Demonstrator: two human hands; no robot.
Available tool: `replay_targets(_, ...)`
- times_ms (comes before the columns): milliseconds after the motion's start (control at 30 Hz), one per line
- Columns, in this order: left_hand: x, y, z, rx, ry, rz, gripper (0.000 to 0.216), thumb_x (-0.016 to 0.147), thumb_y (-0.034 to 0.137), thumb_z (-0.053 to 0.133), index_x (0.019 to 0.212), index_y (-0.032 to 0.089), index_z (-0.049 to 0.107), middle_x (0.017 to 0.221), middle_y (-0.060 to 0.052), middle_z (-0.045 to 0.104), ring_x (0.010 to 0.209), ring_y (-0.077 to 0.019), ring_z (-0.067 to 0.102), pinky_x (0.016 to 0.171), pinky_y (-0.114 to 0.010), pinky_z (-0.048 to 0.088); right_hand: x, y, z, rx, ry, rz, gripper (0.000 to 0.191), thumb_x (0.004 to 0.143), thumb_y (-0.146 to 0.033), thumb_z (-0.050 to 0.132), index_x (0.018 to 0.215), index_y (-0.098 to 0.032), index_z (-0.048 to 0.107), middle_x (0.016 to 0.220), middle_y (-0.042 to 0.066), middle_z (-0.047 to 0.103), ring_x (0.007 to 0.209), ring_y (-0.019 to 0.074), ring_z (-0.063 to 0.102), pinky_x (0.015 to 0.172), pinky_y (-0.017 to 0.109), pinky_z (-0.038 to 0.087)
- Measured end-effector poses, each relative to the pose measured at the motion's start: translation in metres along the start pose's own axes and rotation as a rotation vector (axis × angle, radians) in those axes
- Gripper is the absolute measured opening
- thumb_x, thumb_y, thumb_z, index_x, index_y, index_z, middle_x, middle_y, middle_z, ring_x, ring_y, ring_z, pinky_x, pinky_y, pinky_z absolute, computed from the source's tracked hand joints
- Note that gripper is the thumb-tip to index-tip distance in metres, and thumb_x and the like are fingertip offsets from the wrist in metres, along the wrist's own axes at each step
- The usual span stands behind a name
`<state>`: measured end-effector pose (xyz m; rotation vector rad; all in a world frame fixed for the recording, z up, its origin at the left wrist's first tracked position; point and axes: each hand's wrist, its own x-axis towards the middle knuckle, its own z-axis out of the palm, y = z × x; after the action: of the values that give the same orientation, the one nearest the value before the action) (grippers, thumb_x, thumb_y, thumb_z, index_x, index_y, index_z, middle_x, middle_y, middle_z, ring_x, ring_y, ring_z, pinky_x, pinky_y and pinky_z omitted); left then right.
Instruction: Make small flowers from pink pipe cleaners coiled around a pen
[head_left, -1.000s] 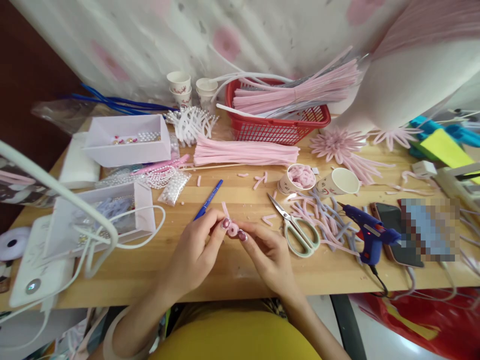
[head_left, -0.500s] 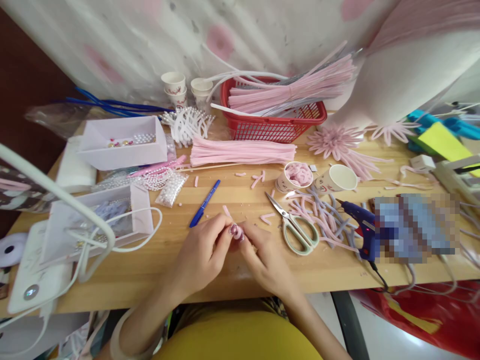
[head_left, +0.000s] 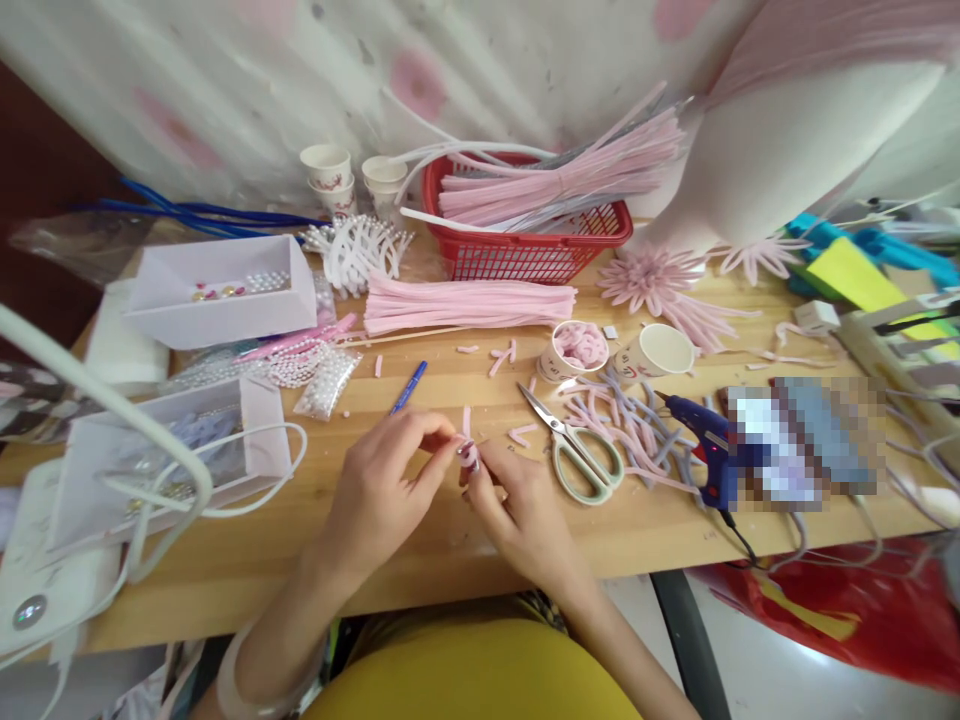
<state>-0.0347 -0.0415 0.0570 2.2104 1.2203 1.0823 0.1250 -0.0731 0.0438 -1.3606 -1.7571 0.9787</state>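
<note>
Both my hands meet over the front middle of the wooden table (head_left: 420, 560). My left hand (head_left: 379, 490) pinches a small pink pipe-cleaner piece (head_left: 467, 440) with thumb and forefinger. My right hand (head_left: 521, 515) pinches the same piece from the other side, and its free end sticks upward between the fingertips. A blue pen (head_left: 407, 388) lies just beyond my left hand. Scissors with pale green handles (head_left: 577, 445) lie right of my right hand.
A red basket (head_left: 525, 250) of pink pipe cleaners stands at the back, with a loose pink bundle (head_left: 469, 305) before it. Two paper cups (head_left: 574, 350) and a blue glue gun (head_left: 705, 440) sit right. White boxes (head_left: 217, 290) with beads and pearl strands lie left.
My hands have closed tighter on the pink piece and turned it, so its end now points up. The view has shifted a little to the right.
</note>
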Motion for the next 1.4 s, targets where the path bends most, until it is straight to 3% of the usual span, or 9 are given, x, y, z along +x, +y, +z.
replay_targets(100, -0.006, 0.003, 0.008, -0.055, 0.1, 0.011, 0.01, 0.085, 0.008, 0.065, 0.087, 0.018, 0.064, 0.087, -0.001, 0.07, 0.085, -0.0124, 0.066, 0.082, -0.024, 0.051, -0.001, 0.001, 0.005, -0.036, 0.088, 0.026, 0.018, 0.091, -0.019, 0.042, 0.073, -0.02, 0.044, 0.06, -0.004, 0.047, 0.051, 0.0107, 0.044, 0.051, 0.022, 0.03)
replay_targets(267, -0.008, -0.001, 0.011, -0.139, 0.057, -0.17, 0.006, 0.084, 0.016, 0.069, 0.079, 0.019, 0.067, 0.081, 0.001, 0.072, 0.072, -0.0106, 0.068, 0.069, -0.018, 0.055, 0.0, 0.005, 0.011, -0.139, 0.073, -0.008, 0.017, 0.092, -0.019, 0.038, 0.077, -0.02, 0.046, 0.06, -0.001, 0.052, 0.05, 0.0123, 0.047, 0.051, 0.023, 0.031)
replay_targets(600, -0.013, 0.001, 0.008, 0.264, -0.12, 0.107, 0.024, 0.101, 0.024, 0.038, 0.099, 0.017, 0.061, 0.094, -0.008, 0.069, 0.084, -0.0192, 0.068, 0.074, -0.029, 0.055, -0.006, 0.004, 0.013, -0.321, 0.093, -0.074, 0.019, 0.093, -0.018, 0.037, 0.078, -0.019, 0.048, 0.058, 0.0, 0.054, 0.049, 0.0132, 0.045, 0.052, 0.025, 0.026)
replay_targets(867, -0.02, 0.011, 0.024, 0.348, -0.129, 0.036, 0.025, 0.101, 0.02, 0.029, 0.106, 0.018, 0.053, 0.094, -0.009, 0.066, 0.081, -0.021, 0.069, 0.066, -0.031, 0.055, -0.007, 0.002, 0.011, -0.275, 0.122, -0.029, 0.019, 0.091, -0.018, 0.038, 0.075, -0.02, 0.048, 0.058, 0.0, 0.052, 0.05, 0.0129, 0.043, 0.051, 0.025, 0.025)
replay_targets(1067, -0.024, 0.01, 0.024, 0.353, -0.078, -0.02, 0.023, 0.102, 0.025, 0.031, 0.09, 0.021, 0.051, 0.073, -0.004, 0.069, 0.062, -0.0211, 0.068, 0.049, -0.028, 0.049, -0.007, -0.004, 0.007, -0.205, 0.078, -0.025, 0.018, 0.09, -0.019, 0.042, 0.072, -0.02, 0.045, 0.059, -0.002, 0.049, 0.052, 0.0119, 0.041, 0.053, 0.025, 0.028)
replay_targets(1167, -0.025, 0.006, 0.021, 0.401, -0.074, 0.085, 0.021, 0.102, 0.023, 0.033, 0.094, 0.019, 0.052, 0.074, -0.005, 0.07, 0.063, -0.0209, 0.069, 0.053, -0.028, 0.048, -0.007, -0.006, 0.002, -0.084, 0.062, 0.024, 0.021, 0.092, -0.021, 0.043, 0.071, -0.021, 0.043, 0.06, -0.003, 0.049, 0.053, 0.0113, 0.043, 0.054, 0.024, 0.029)
replay_targets(1233, -0.023, 0.005, 0.018, 0.428, -0.11, 0.179, 0.02, 0.102, 0.02, 0.033, 0.097, 0.018, 0.052, 0.08, -0.006, 0.07, 0.069, -0.0206, 0.069, 0.059, -0.029, 0.05, -0.008, -0.006, -0.001, 0.073, 0.098, 0.086, 0.015, 0.095, -0.024, 0.042, 0.081, -0.021, 0.045, 0.066, -0.003, 0.054, 0.057, 0.0117, 0.049, 0.055, 0.024, 0.034)
replay_targets(1333, -0.017, 0.008, 0.016, 0.467, -0.178, 0.274, 0.023, 0.1, 0.013, 0.032, 0.088, 0.019, 0.051, 0.076, -0.005, 0.066, 0.069, -0.0204, 0.067, 0.062, -0.03, 0.049, -0.008, -0.006, -0.001, 0.23, 0.144, 0.152, 0.014, 0.099, -0.032, 0.041, 0.106, -0.02, 0.043, 0.072, -0.003, 0.058, 0.059, 0.0129, 0.054, 0.057, 0.024, 0.039)
replay_targets(1400, -0.014, 0.012, 0.016, 0.487, -0.188, 0.323, 0.026, 0.099, 0.01, 0.032, 0.082, 0.019, 0.05, 0.07, -0.004, 0.062, 0.064, -0.0201, 0.064, 0.061, -0.031, 0.048, -0.008, -0.005, -0.001, 0.222, 0.121, 0.163, 0.017, 0.1, -0.035, 0.038, 0.102, -0.02, 0.046, 0.067, -0.004, 0.055, 0.056, 0.0126, 0.053, 0.055, 0.024, 0.038)
